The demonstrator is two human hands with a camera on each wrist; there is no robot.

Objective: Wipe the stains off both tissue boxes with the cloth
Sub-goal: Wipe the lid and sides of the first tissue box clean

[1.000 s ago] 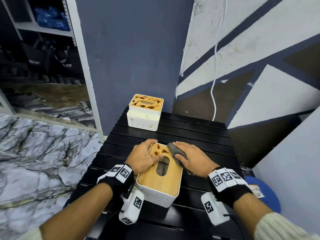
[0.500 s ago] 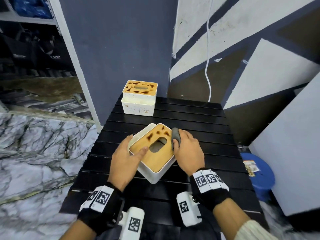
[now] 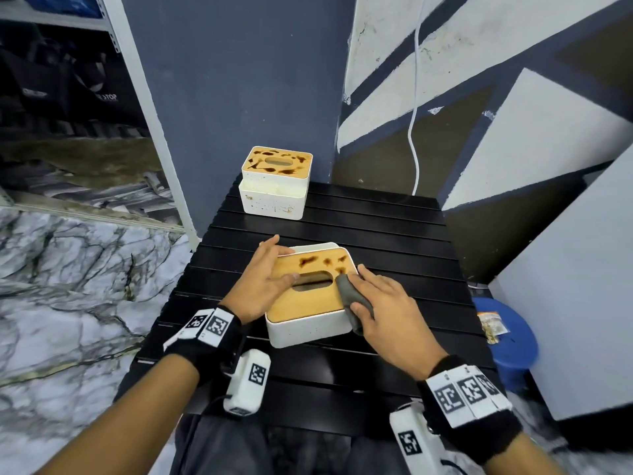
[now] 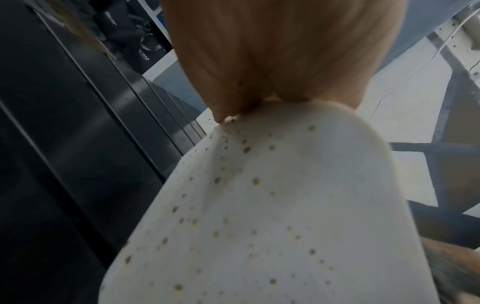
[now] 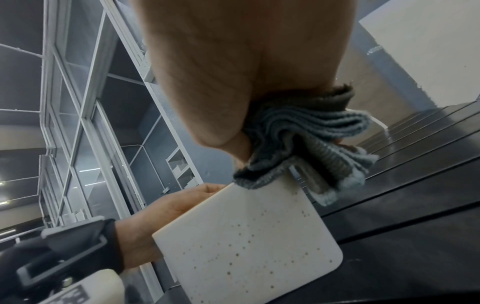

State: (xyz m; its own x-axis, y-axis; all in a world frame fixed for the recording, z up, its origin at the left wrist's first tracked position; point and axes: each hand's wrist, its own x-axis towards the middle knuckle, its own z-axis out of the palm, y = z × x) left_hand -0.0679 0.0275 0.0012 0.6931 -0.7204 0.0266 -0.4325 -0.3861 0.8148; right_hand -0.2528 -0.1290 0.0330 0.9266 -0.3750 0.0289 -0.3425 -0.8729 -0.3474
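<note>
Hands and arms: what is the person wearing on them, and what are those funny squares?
Each wrist has a black band: the left hand and the right hand both wear one. White tags printed with black square codes sit on the bands. A white camera block with its own square code hangs under each wrist. A cream knitted sleeve shows at the right arm.

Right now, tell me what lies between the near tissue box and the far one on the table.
Only bare black slats of the table separate the near tissue box from the far tissue box, in the head view.
</note>
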